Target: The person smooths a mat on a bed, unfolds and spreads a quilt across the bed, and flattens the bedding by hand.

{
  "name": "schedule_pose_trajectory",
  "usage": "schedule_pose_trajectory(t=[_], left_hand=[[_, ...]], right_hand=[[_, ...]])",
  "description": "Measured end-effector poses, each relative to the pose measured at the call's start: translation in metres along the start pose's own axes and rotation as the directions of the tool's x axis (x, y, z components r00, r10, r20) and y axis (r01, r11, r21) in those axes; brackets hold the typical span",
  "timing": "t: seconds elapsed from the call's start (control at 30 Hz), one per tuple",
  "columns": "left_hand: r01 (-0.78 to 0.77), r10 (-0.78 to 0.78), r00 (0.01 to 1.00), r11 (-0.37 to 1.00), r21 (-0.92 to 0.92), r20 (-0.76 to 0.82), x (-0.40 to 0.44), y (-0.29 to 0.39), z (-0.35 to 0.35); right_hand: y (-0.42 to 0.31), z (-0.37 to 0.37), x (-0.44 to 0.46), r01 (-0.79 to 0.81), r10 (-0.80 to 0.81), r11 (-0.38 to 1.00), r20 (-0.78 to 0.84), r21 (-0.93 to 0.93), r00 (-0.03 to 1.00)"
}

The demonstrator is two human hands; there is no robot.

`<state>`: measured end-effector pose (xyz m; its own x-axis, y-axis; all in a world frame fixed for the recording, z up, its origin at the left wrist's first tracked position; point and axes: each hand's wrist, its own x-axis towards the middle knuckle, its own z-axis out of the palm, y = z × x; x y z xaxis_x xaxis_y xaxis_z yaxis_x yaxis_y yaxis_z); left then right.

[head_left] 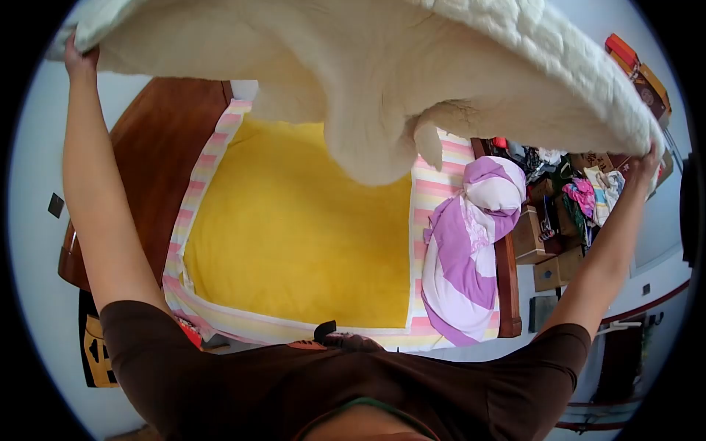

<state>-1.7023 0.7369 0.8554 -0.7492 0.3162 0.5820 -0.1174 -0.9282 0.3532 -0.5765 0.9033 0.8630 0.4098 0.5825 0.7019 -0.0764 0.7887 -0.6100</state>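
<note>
A large cream quilt (220, 44) hangs in the air across the top of the view, its middle sagging in folds. My left hand (79, 57) is closed on its edge at the far upper left. At the far right, my right hand (647, 163) grips the opposite edge; its fingers are partly hidden by the cloth. Below the quilt lies a bed with a yellow blanket (301, 228) spread over a striped pink, yellow and white sheet (197, 173). A purple and white cover (471, 250) lies bunched along the bed's right side.
A brown wooden headboard (158, 140) rises at the bed's left, and a wooden rail (507, 287) runs along its right. Beyond that rail are cardboard boxes (559, 270) and piled clothes (581, 192). An orange box (624, 53) sits at the upper right.
</note>
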Motion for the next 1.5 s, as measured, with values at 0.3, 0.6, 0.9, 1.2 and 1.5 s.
schedule_pose_trajectory(t=[0.3, 0.6, 0.9, 1.2, 1.5], left_hand=[[0.492, -0.34, 0.847, 0.793, 0.36, -0.41, -0.147, -0.007, -0.289], [0.887, -0.852, 0.159, -0.099, 0.452, -0.498, -0.533, -0.158, -0.429], [0.53, -0.683, -0.275, -0.695, 0.486, -0.677, -0.764, -0.035, -0.372], [0.553, -0.664, -0.251, -0.695, 0.459, -0.704, -0.837, 0.055, -0.399], [0.693, -0.736, -0.213, -0.577, 0.432, -0.642, -0.871, 0.068, -0.375]], right_hand=[[0.172, -0.127, -0.202, -0.385, 0.26, 0.82, -0.324, -0.424, 0.91], [0.449, -0.061, -0.493, -0.264, 0.605, 0.193, -0.097, -0.945, 0.79], [0.507, -0.017, -0.661, -0.794, 0.652, 0.18, -0.534, -0.581, 0.538], [0.566, -0.18, -0.698, -0.899, 0.788, -0.388, -0.434, 0.202, -0.438], [0.57, 0.079, -0.546, -0.625, 0.52, 0.656, -0.347, -0.423, 0.781]])
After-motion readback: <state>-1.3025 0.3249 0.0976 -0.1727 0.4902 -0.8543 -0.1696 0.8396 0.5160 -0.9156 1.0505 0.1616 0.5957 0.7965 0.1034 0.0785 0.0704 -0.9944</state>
